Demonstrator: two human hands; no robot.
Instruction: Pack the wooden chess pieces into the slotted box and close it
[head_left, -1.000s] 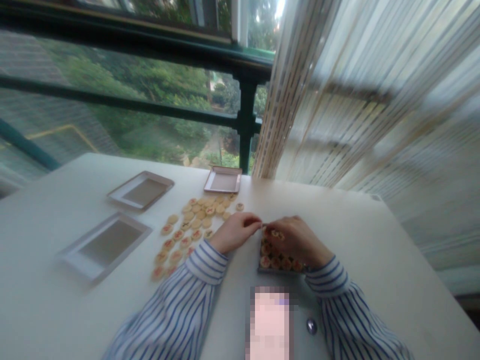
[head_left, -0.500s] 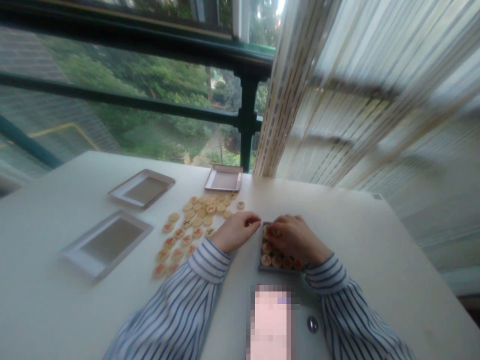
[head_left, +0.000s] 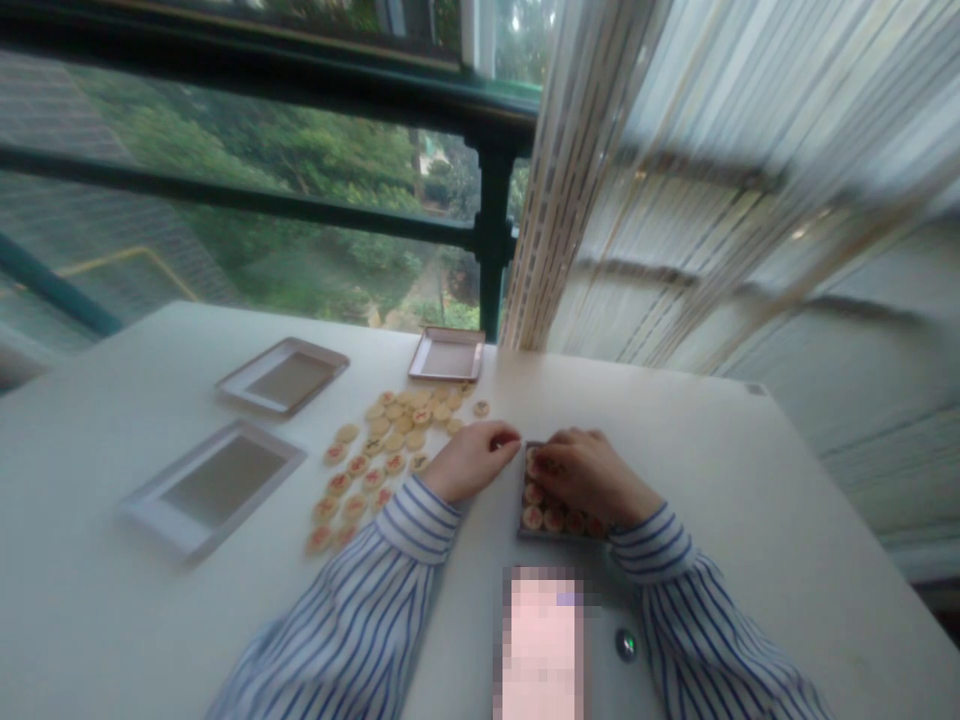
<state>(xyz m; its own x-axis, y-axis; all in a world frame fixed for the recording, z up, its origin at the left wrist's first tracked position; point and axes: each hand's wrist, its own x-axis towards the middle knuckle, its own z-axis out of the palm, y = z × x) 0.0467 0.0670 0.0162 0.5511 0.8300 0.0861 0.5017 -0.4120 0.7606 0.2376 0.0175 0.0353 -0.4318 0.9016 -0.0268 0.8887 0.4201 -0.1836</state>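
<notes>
A small square box [head_left: 525,528] lies on the white table [head_left: 750,520], filled with round wooden game discs marked in red [head_left: 534,517]. My right hand [head_left: 592,476] lies over the box with its fingers curled down on the discs. My left hand [head_left: 472,462] rests just left of the box, fingers curled in a pinch; what it holds is hidden. Several loose discs [head_left: 382,448] lie spread on the table left of my left hand.
Two shallow white trays [head_left: 214,485] [head_left: 283,375] lie at the left, and a smaller tray [head_left: 448,353] sits near the window. A window railing [head_left: 487,240] and a pale curtain [head_left: 675,180] stand behind the table. A small dark knob [head_left: 625,643] sits near my right sleeve.
Both hands have drawn slightly apart and settled lower; my right hand has closed over the discs in the box. The view has shifted a little.
</notes>
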